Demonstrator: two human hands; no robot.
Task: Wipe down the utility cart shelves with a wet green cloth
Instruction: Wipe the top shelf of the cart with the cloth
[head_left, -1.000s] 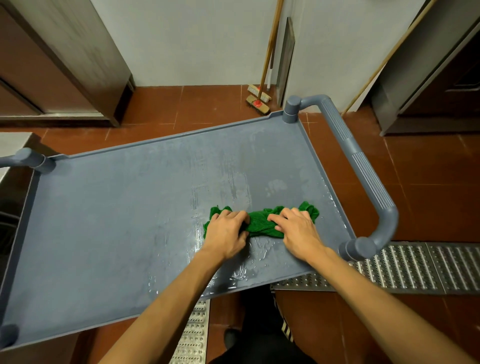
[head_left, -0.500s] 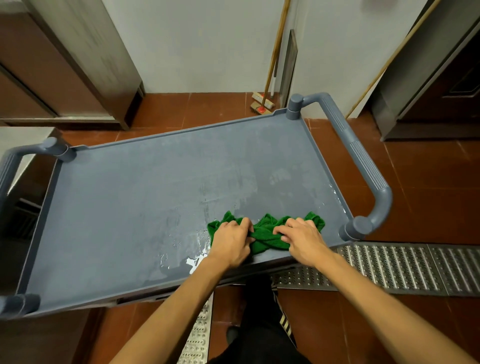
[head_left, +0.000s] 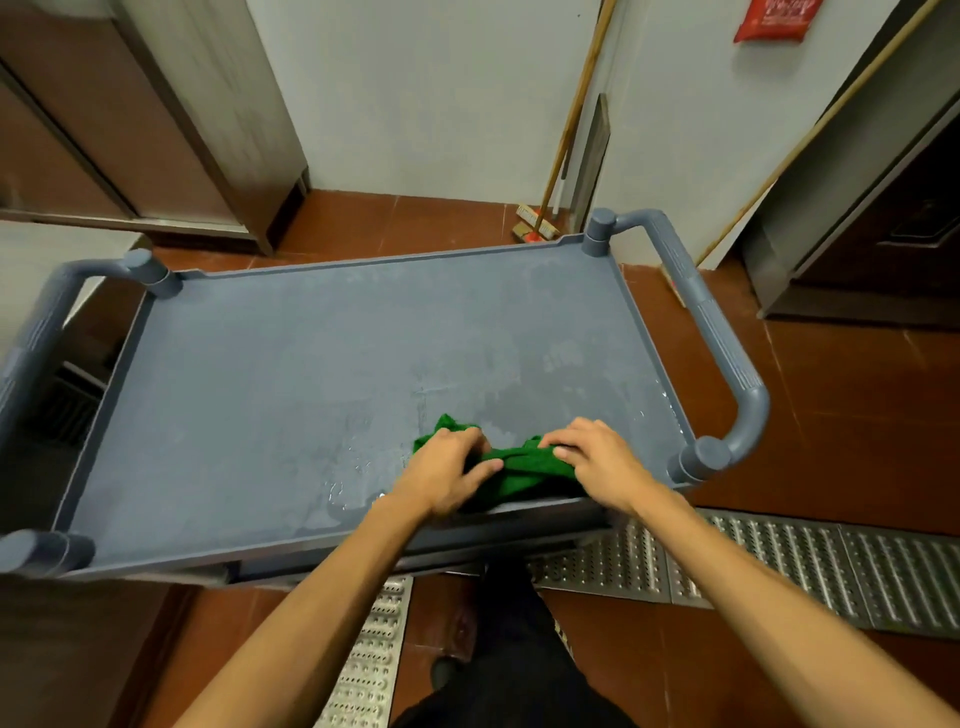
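Because it is wet and bunched, the green cloth (head_left: 519, 465) is judged soft, limp and light, best held by its gathered ends. It lies on the cart's top shelf (head_left: 311, 389), at the near edge just left of the right handle (head_left: 727, 353). It is gripped by the left hand (head_left: 447, 473) and the right hand (head_left: 597, 462), fingers curled over it. On the wall above that handle, the writing on a red sign (head_left: 774, 18) cannot be read.

Both forearms are bare along all of their visible length, from the lower edge of the view up to the wrists. The left hand (head_left: 447, 478) and right hand (head_left: 597, 467) are bare too, as are the fingers (head_left: 571, 434). Below them, loose near-black trousers (head_left: 519, 675) cover the legs, and a dark, round-toed shoe (head_left: 444, 670) shows beside them, blurred.
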